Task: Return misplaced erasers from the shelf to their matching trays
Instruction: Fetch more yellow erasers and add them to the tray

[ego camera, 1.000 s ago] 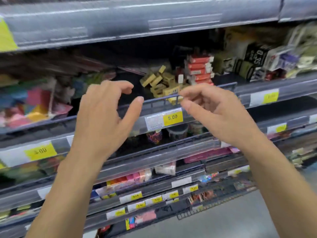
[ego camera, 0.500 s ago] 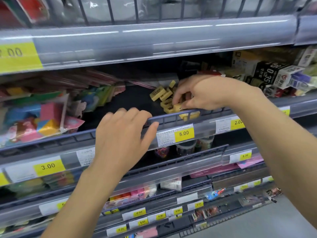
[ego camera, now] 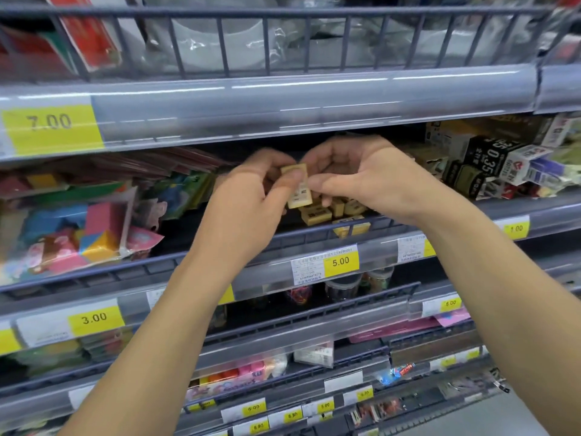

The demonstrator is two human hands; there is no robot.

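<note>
Left hand [ego camera: 248, 196] has come up off the shelf rail since half a second ago and now meets the right hand [ego camera: 355, 180] in front of the middle shelf; camera has tilted up too, so the top shelf's wire rail [ego camera: 283, 42] is now in view.

Both hands hold one tan eraser [ego camera: 297, 187], upright, barcode label facing the camera. Left thumb lies across its upper front, left fingers curled behind it. Right thumb and fingertips pinch its right edge, remaining right fingers curled over. Eraser sits in the air just above the loose pile of tan erasers [ego camera: 327, 212] behind the front rail of the middle shelf [ego camera: 220, 253]; cannot tell whether it touches the pile.

Two yellow erasers [ego camera: 350, 228] lie against that rail, just right of and below the pile. A 5.00 price tag [ego camera: 341, 262] is directly under the pile on the shelf edge.

Left of the hands: bagged multicoloured paper packs [ego camera: 78, 228]. Right: black and white small boxes [ego camera: 490, 162], jumbled. A 7.00 tag [ego camera: 50, 124] is on the upper shelf edge, a 3.00 tag [ego camera: 94, 319] lower left.
</note>
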